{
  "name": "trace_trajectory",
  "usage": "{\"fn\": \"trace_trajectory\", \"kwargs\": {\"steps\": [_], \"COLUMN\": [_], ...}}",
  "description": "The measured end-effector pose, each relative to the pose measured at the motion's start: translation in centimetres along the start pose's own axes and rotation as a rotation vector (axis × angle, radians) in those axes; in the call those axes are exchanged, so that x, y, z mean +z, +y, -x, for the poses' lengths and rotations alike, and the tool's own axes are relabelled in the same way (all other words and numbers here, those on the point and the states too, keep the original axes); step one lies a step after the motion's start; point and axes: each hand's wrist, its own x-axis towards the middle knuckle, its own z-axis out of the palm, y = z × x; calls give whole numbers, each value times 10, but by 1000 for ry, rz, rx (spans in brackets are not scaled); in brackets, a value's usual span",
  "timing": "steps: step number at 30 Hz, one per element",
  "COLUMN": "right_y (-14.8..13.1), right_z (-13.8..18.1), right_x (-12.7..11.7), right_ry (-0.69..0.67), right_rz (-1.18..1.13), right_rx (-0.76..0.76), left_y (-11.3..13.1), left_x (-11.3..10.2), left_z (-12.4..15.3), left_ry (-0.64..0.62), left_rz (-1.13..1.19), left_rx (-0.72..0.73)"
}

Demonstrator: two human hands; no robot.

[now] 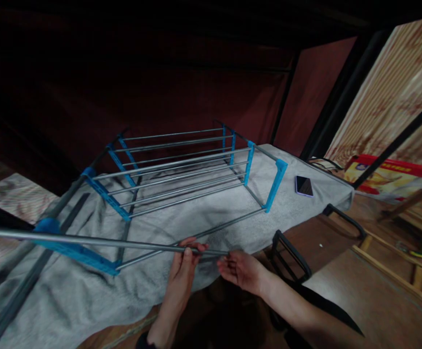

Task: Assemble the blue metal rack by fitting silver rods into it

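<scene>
A long grey metal tube (123,243) runs across the front from the left edge, raised over the cloth. My left hand (185,261) is closed around it, thumb on top. At the tube's right end, my right hand (242,270) has its fingers curled and pinched against the tip; some fingertips are hidden. Behind the tube stands a rack (181,165) of thin metal rods joined by blue plastic brackets (276,186). Another blue bracket (80,254) lies at the front left, partly under the tube.
The rack rests on a grey cloth (232,228). A phone (304,186) lies at the right on the cloth. Beyond the cloth's front edge are black metal armrests (292,257). A red and yellow box (388,177) and a wooden frame (396,276) stand at the right.
</scene>
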Motion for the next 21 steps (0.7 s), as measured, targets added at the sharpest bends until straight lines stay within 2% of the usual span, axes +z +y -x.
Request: {"fn": "trace_trajectory", "kwargs": {"steps": [3,5,11,18,21], "right_y": [1,-2,-23,-49,-57], "right_z": [2,5,13,13,13], "right_x": [0,3,15,13,10], "right_ry": [-150,-196,-142,-46,-55], "right_rz": [171,235,187,135,119], "right_rx": [286,322,-64,-234,-295], "left_y": [10,16,14,15,17], "left_x": [-2,-4,-11,-13,-9], "left_z": [-1,-1,0,7,5], "left_ry": [19,29,-1,-99,-136], "left_rz": [6,8,-98,-436,-568], "left_rx": [35,51,63,-59,-26]}}
